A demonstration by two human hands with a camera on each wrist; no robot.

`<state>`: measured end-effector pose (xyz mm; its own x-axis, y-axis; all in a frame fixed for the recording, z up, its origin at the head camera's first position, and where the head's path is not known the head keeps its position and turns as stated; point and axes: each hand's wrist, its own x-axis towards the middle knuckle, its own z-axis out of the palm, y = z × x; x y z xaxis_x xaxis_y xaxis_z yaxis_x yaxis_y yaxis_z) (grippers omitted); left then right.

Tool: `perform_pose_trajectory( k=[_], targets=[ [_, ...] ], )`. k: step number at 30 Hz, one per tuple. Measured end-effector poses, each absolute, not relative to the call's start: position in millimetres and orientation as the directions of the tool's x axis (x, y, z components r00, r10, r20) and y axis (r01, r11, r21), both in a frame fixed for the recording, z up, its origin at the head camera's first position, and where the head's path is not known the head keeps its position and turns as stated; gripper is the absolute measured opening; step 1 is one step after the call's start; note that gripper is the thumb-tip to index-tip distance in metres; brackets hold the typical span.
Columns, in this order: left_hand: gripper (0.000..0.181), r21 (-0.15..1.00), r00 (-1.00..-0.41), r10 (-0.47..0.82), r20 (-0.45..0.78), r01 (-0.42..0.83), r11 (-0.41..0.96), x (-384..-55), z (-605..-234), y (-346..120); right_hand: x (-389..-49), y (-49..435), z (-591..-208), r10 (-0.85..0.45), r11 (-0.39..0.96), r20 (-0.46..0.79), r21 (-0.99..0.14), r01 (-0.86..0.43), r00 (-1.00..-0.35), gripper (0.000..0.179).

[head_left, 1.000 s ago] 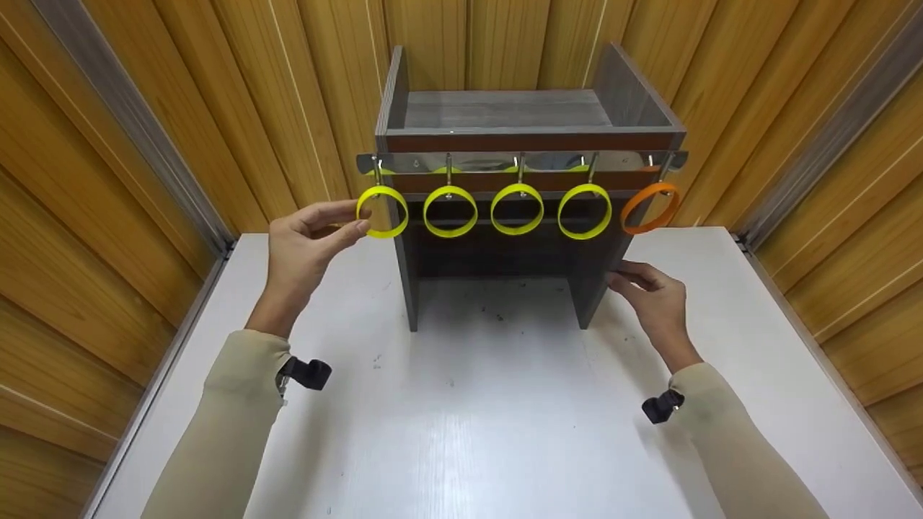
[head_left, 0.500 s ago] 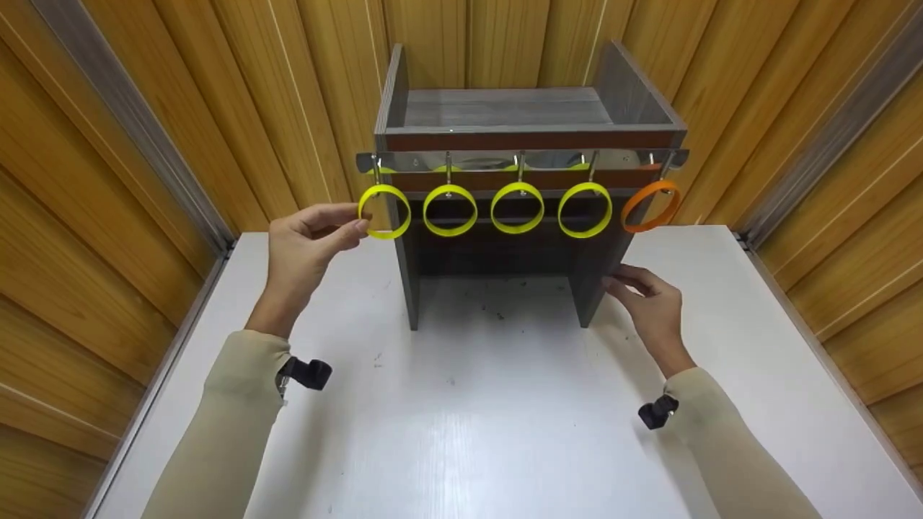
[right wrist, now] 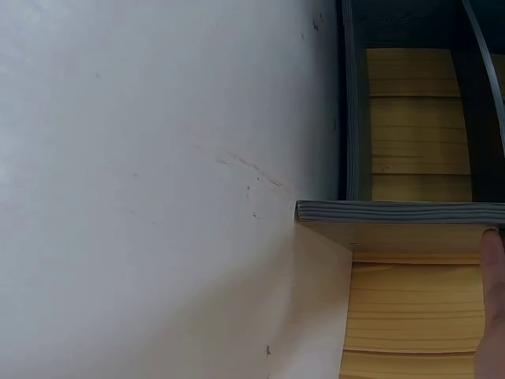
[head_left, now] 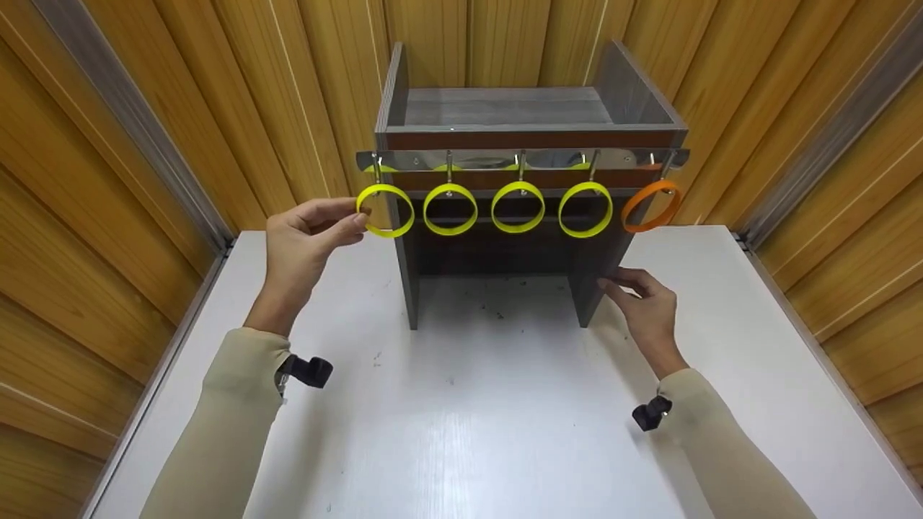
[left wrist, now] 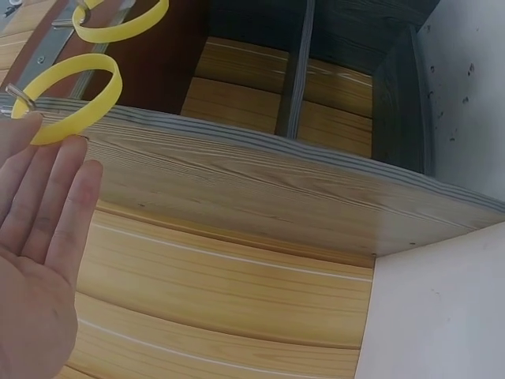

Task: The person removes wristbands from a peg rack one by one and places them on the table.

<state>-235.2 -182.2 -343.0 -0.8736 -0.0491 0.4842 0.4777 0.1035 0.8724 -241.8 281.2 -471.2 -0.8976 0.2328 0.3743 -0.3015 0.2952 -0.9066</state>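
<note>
In the head view my left hand [head_left: 299, 241] pinches the left side of the leftmost yellow ring [head_left: 385, 235] between thumb and fingers. That ring hangs from a hook on the metal rail [head_left: 484, 160]; the left wrist view shows the same yellow ring [left wrist: 106, 96] against my fingers [left wrist: 72, 193]. My right hand [head_left: 647, 306] is at the outer side of the grey shelf unit's right panel [head_left: 593, 285], thumb and fingertips against it near the front edge. One fingertip [right wrist: 492, 245] meets the panel in the right wrist view.
Several more yellow rings [head_left: 518, 230] and one orange ring [head_left: 631, 225] hang along the rail. The grey unit has an open top tray [head_left: 505, 108] and stands on a white table [head_left: 447, 418]. Wood-patterned walls [head_left: 144, 158] enclose the table. Black cameras [head_left: 310, 371] sit on both wrists.
My right hand has slid slightly down and left along the panel. The left hand keeps its pinch on the leftmost ring, which has turned a little to face the camera more.
</note>
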Motion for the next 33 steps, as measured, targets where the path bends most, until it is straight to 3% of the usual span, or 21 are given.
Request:
perform_pose_trajectory(
  k=[33],
  targets=[
    [0.025,0.831,-0.826,-0.104,0.554,0.556,0.014,-225.6,-321.8,-169.2,-235.9,269.7,-487.7,0.298,0.313,0.352,-0.914,-0.258,-0.887,0.023]
  ],
)
